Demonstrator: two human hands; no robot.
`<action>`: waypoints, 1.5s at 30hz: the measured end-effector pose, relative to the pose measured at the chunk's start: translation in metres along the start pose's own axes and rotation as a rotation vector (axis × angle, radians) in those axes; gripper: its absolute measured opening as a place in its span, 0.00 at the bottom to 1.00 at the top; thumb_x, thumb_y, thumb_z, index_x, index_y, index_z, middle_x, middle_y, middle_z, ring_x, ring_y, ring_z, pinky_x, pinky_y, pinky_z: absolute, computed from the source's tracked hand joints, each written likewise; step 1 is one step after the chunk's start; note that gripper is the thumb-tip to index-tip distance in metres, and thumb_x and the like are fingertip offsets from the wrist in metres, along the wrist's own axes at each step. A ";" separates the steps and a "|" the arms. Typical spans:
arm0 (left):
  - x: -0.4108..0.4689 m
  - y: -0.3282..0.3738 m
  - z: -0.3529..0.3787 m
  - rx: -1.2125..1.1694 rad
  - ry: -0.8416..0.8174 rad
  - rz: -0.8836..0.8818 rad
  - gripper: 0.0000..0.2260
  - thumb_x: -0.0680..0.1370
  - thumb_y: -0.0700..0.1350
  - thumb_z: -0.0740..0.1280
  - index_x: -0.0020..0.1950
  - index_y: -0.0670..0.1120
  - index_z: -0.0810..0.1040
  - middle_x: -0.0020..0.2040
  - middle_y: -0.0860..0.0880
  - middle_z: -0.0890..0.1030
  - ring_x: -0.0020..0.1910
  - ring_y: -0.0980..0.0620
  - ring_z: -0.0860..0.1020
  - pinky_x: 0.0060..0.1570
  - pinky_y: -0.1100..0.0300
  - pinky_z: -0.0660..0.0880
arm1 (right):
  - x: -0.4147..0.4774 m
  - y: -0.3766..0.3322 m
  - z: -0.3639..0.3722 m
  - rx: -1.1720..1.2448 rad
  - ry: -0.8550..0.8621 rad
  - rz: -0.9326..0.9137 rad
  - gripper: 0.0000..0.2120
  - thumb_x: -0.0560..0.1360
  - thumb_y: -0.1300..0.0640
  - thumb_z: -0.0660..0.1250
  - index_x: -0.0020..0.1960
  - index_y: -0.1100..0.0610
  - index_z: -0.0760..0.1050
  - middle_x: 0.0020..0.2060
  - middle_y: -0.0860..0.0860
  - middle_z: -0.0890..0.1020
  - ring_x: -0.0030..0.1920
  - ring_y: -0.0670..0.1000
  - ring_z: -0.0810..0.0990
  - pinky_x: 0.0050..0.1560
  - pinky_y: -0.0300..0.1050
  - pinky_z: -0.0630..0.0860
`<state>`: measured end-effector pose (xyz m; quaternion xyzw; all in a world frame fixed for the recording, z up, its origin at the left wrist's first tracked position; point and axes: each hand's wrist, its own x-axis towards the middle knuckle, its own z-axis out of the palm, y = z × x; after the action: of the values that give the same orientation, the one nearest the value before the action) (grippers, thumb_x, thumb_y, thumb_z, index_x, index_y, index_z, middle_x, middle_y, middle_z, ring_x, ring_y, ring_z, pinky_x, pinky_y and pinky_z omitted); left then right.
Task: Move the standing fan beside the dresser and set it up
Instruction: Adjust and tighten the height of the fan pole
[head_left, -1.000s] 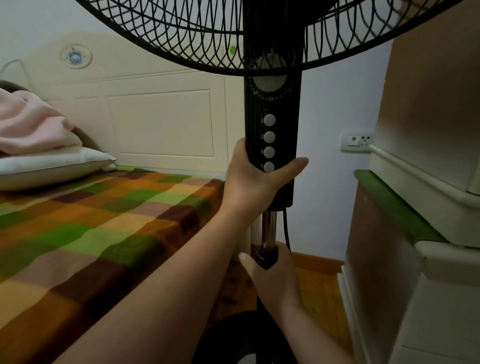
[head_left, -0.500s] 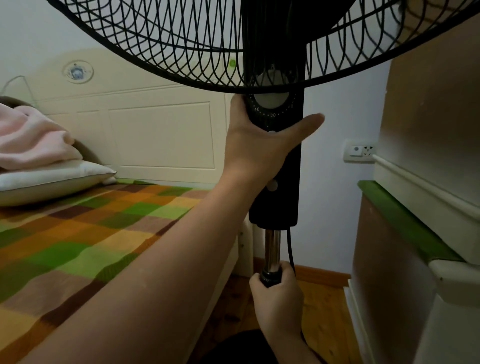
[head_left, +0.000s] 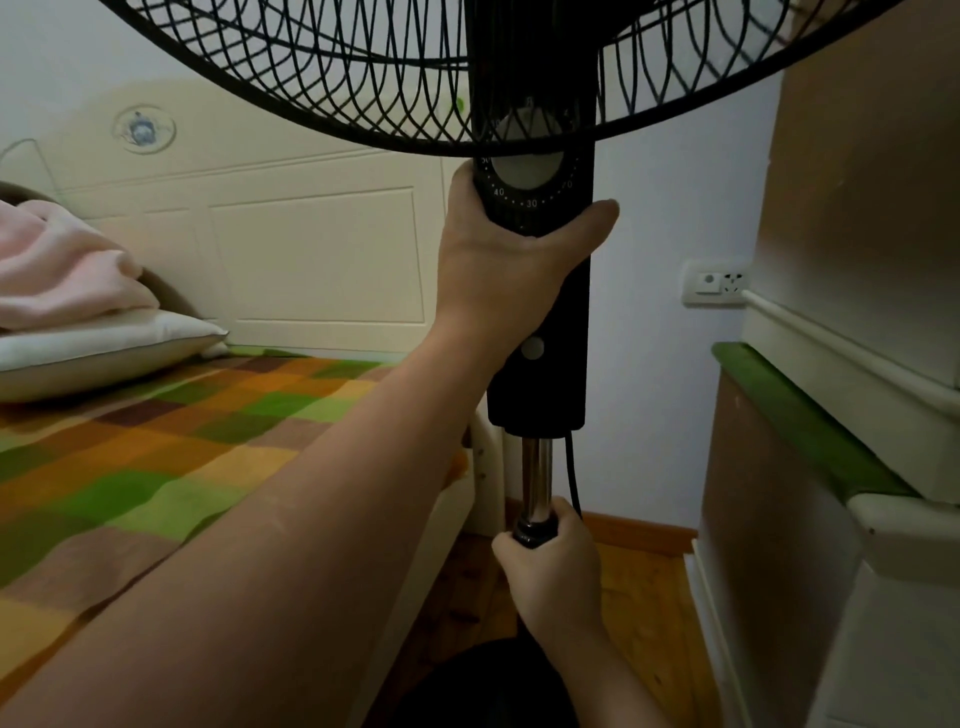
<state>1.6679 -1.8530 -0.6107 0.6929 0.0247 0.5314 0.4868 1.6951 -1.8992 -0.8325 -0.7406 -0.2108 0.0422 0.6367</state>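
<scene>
Fan (head_left: 537, 322) was held upright between bed (head_left: 156, 457) on the left and dresser (head_left: 841, 415) on the right, its long axis running vertically straight ahead of the person. Left hand (head_left: 506, 270) was wrapped around the black control column just under the timer dial (head_left: 527, 171), thumb across the right side, fingers hidden behind. Right hand (head_left: 553, 566) was closed low on the pole, around the dark height collar (head_left: 531, 531) where the chrome inner tube (head_left: 536, 478) enters the lower stand. The two hands were stacked on one axis, left above and farther, right below and nearer. A stretch of chrome was exposed between column and collar, so the step was judged to be height adjustment: the upper hand would govern travel along the pole while the lower hand steadied or turned the collar. Fan grille (head_left: 363, 78) overhung the view at top. Power cord (head_left: 573, 478) hung just right of the tube; wall socket (head_left: 716, 283) was seen on the far wall, near the dresser. Base was mostly hidden at bottom edge.
</scene>
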 end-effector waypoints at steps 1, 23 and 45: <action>0.000 0.000 0.000 -0.001 0.003 0.001 0.28 0.67 0.47 0.81 0.62 0.50 0.72 0.52 0.56 0.80 0.51 0.60 0.80 0.54 0.60 0.81 | 0.000 0.000 0.000 0.004 -0.008 -0.002 0.12 0.71 0.64 0.73 0.41 0.50 0.72 0.34 0.47 0.76 0.32 0.44 0.74 0.29 0.30 0.67; 0.000 -0.004 0.002 0.039 0.025 0.008 0.28 0.68 0.49 0.81 0.63 0.50 0.72 0.52 0.57 0.80 0.51 0.61 0.80 0.53 0.61 0.81 | -0.013 0.003 0.008 0.146 0.072 0.048 0.11 0.72 0.56 0.76 0.49 0.50 0.75 0.40 0.44 0.79 0.39 0.41 0.77 0.34 0.30 0.70; -0.013 -0.026 0.003 0.069 0.002 -0.037 0.26 0.67 0.50 0.81 0.60 0.54 0.72 0.49 0.61 0.79 0.48 0.66 0.79 0.45 0.71 0.78 | 0.015 0.019 -0.011 0.035 -0.233 0.025 0.08 0.69 0.67 0.72 0.45 0.67 0.75 0.33 0.52 0.75 0.34 0.50 0.74 0.32 0.34 0.72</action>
<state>1.6769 -1.8478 -0.6378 0.7080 0.0563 0.5219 0.4725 1.7176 -1.9059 -0.8457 -0.7218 -0.2735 0.1398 0.6202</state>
